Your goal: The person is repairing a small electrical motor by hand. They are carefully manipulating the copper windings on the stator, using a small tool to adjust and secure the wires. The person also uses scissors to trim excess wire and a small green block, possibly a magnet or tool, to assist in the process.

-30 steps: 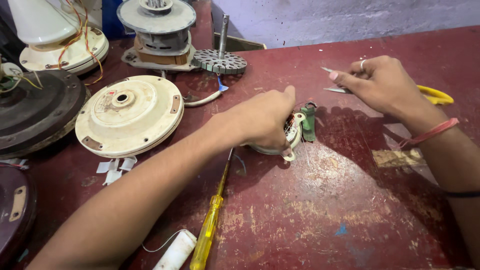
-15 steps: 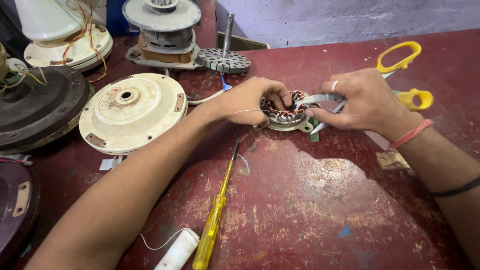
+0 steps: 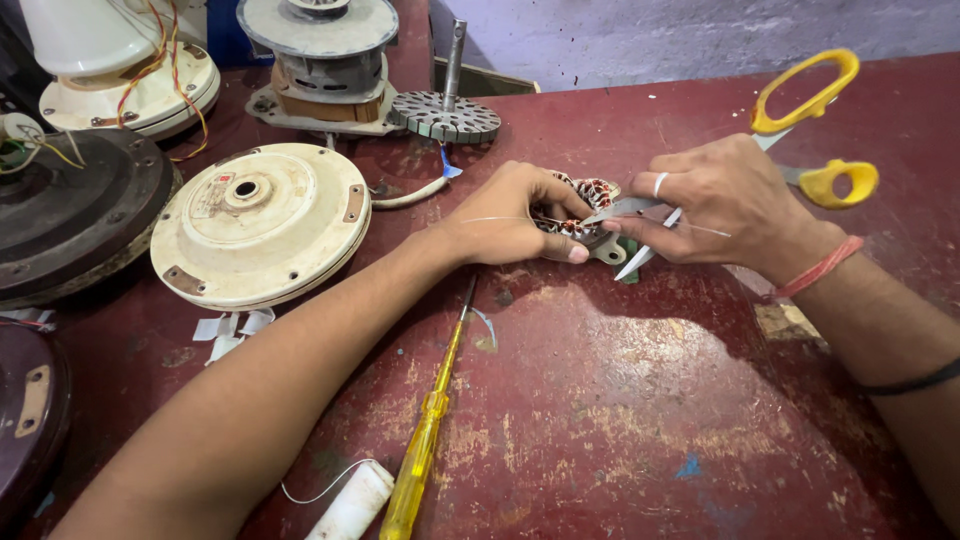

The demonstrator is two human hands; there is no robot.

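Presently, the left hand [image 3: 515, 215] rests on the worn red-painted table [image 3: 620, 400] with its fingers curled over a small round motor stator with copper-coloured windings [image 3: 592, 193], clamping it against the tabletop near the middle of the view. The right hand [image 3: 720, 205] meets it from the other side, closed around a pair of scissors with yellow plastic handles [image 3: 810, 140]; the handles stand up behind the hand, and the steel blades point down and leftward, touching the edge of the stator. A thin strand of thread or wire runs taut across both hands, just above the stator. Whether the blades are pressed together on the strand cannot be told. The two hands are close together, almost touching over the stator.

Just below the left wrist lies a slim screwdriver with a translucent yellow handle [image 3: 425, 450], its tip pointing toward the stator. Beside its handle, at the lower edge, lies a small white spool [image 3: 352, 505]. Left of the left forearm sits a cream-coloured round fan motor housing [image 3: 262, 222], and behind the hands stands a grey slotted rotor disc with an upright steel shaft [image 3: 446, 110]. A dark round cover [image 3: 70, 215] lies at the far left.
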